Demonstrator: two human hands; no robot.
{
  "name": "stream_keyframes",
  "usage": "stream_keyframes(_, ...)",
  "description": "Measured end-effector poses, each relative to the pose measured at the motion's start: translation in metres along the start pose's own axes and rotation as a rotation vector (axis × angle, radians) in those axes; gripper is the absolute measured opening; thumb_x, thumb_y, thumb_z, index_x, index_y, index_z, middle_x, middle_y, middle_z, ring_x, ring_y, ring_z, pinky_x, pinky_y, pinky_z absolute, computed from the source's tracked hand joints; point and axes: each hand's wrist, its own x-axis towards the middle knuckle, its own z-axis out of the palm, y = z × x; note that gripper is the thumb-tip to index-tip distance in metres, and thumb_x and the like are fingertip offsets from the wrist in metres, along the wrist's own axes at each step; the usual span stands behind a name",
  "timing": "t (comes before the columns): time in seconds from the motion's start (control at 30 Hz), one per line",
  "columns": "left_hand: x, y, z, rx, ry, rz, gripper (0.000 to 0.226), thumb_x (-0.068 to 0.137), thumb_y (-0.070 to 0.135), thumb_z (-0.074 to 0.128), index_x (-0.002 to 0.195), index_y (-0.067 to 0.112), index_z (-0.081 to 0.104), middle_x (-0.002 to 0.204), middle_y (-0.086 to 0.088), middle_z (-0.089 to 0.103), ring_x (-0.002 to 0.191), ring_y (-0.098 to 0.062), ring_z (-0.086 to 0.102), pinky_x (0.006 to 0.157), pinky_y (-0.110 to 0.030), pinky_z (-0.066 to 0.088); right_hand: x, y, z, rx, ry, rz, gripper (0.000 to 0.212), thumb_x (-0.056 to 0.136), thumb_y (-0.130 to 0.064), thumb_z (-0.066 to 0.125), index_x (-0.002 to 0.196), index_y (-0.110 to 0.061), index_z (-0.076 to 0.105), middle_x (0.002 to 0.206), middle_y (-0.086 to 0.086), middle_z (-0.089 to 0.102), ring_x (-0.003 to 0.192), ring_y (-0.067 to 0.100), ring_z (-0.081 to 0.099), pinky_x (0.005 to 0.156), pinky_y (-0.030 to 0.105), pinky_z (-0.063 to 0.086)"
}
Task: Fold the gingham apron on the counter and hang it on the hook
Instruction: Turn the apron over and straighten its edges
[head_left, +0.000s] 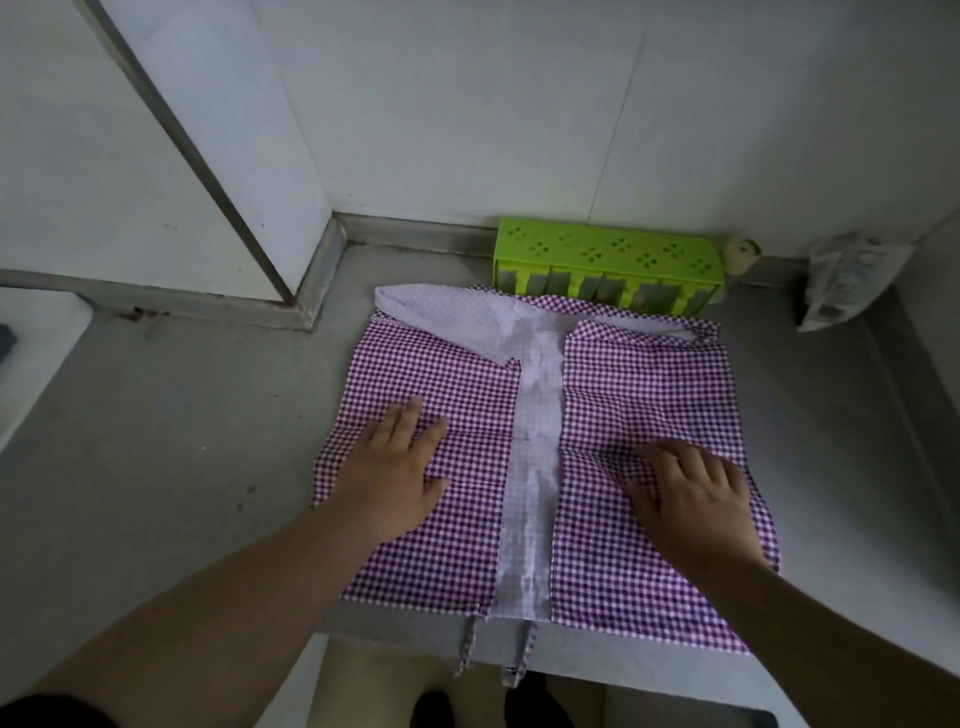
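Grey matte counter (182, 426) is carrying the purple gingham apron (639, 395), side panels folded inward; left hand (397, 470) is pressing flat-fingered, right hand (693, 491) resting, fingers slightly bent, gripping nothing.

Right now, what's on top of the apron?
Both hands press flat on the apron: left hand on the left flap, right hand on the right. The cloth beneath them is covered.

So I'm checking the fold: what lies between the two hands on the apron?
In the head view, a pale strip of the apron's reverse side, between the two folded-in gingham flaps under the left hand and right hand.
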Motion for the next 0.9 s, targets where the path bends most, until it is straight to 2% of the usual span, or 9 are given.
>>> stream_keyframes(0.13, -0.002, 0.036, -0.004, 0.003, 0.013, 0.233, 0.074, 0.106, 0.06, 0.034, 0.166, 0.04, -0.003, 0.175, -0.005, -0.017, 0.163, -0.027, -0.008, 0.131, -0.046, -0.002, -0.012, 0.01, 0.002, 0.116, -0.032, 0.329, 0.056, 0.098, -0.064, 0.032, 0.144, -0.032, 0.04, 0.155, 0.009, 0.039, 0.142, 0.035, 0.038, 0.12, 0.057, 0.027)
stream_keyframes(0.23, 0.006, 0.068, -0.004, 0.071, 0.035, 0.462, 0.075, 0.104, 0.061, 0.036, 0.164, 0.045, -0.006, 0.175, -0.008, -0.019, 0.163, -0.03, -0.006, 0.131, -0.054, 0.009, -0.019, 0.022, -0.001, 0.302, -0.013, 0.601, 0.061, 0.094, -0.068, 0.038, 0.145, -0.034, 0.036, 0.155, 0.01, 0.036, 0.14, 0.039, 0.038, 0.117, 0.058, 0.027)
stream_keyframes(0.3, 0.013, 0.089, -0.003, 0.122, -0.005, 0.529, 0.078, 0.103, 0.066, 0.036, 0.162, 0.048, -0.011, 0.174, -0.013, -0.02, 0.162, -0.037, -0.005, 0.129, -0.059, 0.013, -0.028, 0.03, -0.006, 0.403, -0.016, 0.713, 0.065, 0.094, -0.068, 0.038, 0.147, -0.03, 0.034, 0.152, 0.012, 0.041, 0.138, 0.039, 0.041, 0.117, 0.058, 0.029)
stream_keyframes(0.37, 0.02, 0.106, -0.003, 0.148, -0.094, 0.512, 0.079, 0.101, 0.072, 0.033, 0.16, 0.05, -0.014, 0.174, -0.016, -0.018, 0.161, -0.043, -0.003, 0.126, -0.062, 0.018, -0.038, 0.038, -0.009, 0.569, -0.027, 0.816, 0.062, 0.096, -0.064, 0.04, 0.146, -0.027, 0.035, 0.141, 0.012, 0.054, 0.125, 0.036, 0.054, 0.109, 0.056, 0.041)
stream_keyframes(0.43, 0.027, 0.119, -0.002, 0.158, -0.19, 0.463, 0.077, 0.099, 0.076, 0.03, 0.16, 0.052, -0.012, 0.174, -0.015, -0.017, 0.16, -0.044, -0.005, 0.125, -0.063, 0.018, -0.048, 0.045, -0.013, 0.84, -0.078, 0.894, 0.054, 0.1, -0.056, 0.044, 0.142, -0.022, 0.043, 0.125, 0.009, 0.064, 0.1, 0.029, 0.066, 0.089, 0.048, 0.056)
stream_keyframes(0.5, 0.032, 0.122, -0.002, 0.168, -0.246, 0.407, 0.077, 0.098, 0.077, 0.028, 0.161, 0.052, -0.01, 0.174, -0.013, -0.02, 0.16, -0.043, -0.011, 0.126, -0.064, 0.015, -0.056, 0.051, -0.013, 0.973, -0.203, 0.843, 0.05, 0.103, -0.052, 0.045, 0.135, -0.016, 0.054, 0.121, 0.01, 0.068, 0.097, 0.028, 0.068, 0.089, 0.049, 0.058)
stream_keyframes(0.6, 0.034, 0.126, -0.004, 0.187, -0.29, 0.36, 0.079, 0.098, 0.077, 0.029, 0.163, 0.047, -0.006, 0.173, -0.011, -0.024, 0.16, -0.04, -0.016, 0.126, -0.063, 0.009, -0.071, 0.062, -0.011, 0.948, -0.398, 0.71, 0.053, 0.101, -0.052, 0.049, 0.137, -0.014, 0.059, 0.131, 0.009, 0.067, 0.115, 0.032, 0.066, 0.104, 0.05, 0.051)
stream_keyframes(0.77, 0.032, 0.13, -0.008, 0.194, -0.348, 0.316, 0.085, 0.098, 0.076, 0.036, 0.164, 0.044, -0.007, 0.171, -0.01, -0.03, 0.159, -0.039, -0.02, 0.126, -0.062, 0.008, -0.085, 0.076, -0.011, 0.97, -0.4, 0.617, 0.049, 0.101, -0.051, 0.048, 0.135, -0.017, 0.06, 0.128, 0.006, 0.069, 0.112, 0.027, 0.067, 0.102, 0.048, 0.054)
stream_keyframes(0.9, 0.03, 0.132, -0.009, 0.209, -0.371, 0.308, 0.088, 0.097, 0.074, 0.041, 0.164, 0.044, -0.007, 0.171, -0.009, -0.032, 0.159, -0.039, -0.021, 0.126, -0.063, 0.011, -0.09, 0.09, -0.004, 0.785, -0.598, 0.48, 0.05, 0.099, -0.053, 0.052, 0.131, -0.017, 0.065, 0.123, 0.001, 0.071, 0.107, 0.019, 0.069, 0.1, 0.039, 0.056)
